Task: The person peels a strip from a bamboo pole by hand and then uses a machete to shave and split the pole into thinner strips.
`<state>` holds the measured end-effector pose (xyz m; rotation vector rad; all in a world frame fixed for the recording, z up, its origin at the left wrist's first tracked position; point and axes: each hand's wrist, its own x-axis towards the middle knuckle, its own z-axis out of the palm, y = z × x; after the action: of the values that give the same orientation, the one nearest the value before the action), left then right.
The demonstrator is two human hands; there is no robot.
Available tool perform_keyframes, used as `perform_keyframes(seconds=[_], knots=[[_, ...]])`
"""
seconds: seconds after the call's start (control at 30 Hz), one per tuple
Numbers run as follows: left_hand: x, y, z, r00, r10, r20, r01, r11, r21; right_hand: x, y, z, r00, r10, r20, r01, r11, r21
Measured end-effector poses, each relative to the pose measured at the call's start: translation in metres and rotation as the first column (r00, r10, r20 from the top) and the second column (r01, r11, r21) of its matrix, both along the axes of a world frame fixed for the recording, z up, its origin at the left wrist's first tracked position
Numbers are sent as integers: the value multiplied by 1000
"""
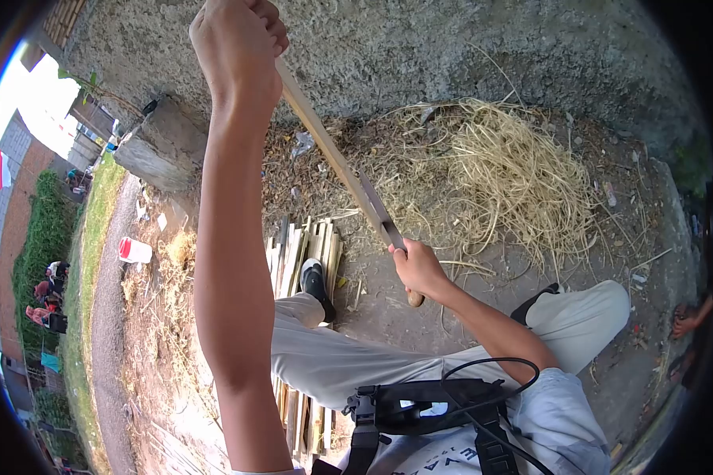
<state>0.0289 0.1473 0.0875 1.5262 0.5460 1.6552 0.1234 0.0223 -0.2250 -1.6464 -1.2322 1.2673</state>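
Note:
Raised at the top of the view, my left hand (pixel 242 36) is closed round the upper end of a long, thin wooden strip (pixel 325 142). The strip slants down to the right. My right hand (pixel 418 267) is wrapped round the handle of a knife (pixel 379 210), whose dark blade lies along the lower part of the strip. The rounded end of the wooden handle pokes out below my right hand.
Cut strips (pixel 297 249) lie in a bundle beside and under my leg. A pile of pale shavings (pixel 515 178) sits near the rough wall (pixel 388 55). A rock (pixel 162 146) and a red-and-white container (pixel 135 251) are at left. Another person's hand (pixel 687 321) shows at far right.

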Motion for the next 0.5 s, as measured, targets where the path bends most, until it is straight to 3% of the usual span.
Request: perform_keyframes(seconds=[0.1,0.17,0.27,0.3,0.37,0.43,0.5], knots=[[4,-6,3,1000,-8,-11,8,1000,5,8,2,41,998,-16,-56,21,996,91],[2,-1,1,998,-34,47,34,999,-1,3,-6,79,1000,12,-22,-6,968,251],[7,-3,-5,963,267,49,-269,962,44,-8,-19,122,1000,12,1,-11,929,370],[11,-7,-6,957,285,60,-289,955,61,-10,-21,125,1000,4,2,-5,921,389],[20,-13,-7,943,321,88,-329,939,101,-8,-18,100,994,-4,106,-33,938,346],[25,-13,-8,913,408,11,-407,909,94,-11,-16,31,974,-19,224,-50,954,297],[29,-17,-2,917,399,11,-398,912,94,-3,-22,2,970,-3,244,-56,971,233]])
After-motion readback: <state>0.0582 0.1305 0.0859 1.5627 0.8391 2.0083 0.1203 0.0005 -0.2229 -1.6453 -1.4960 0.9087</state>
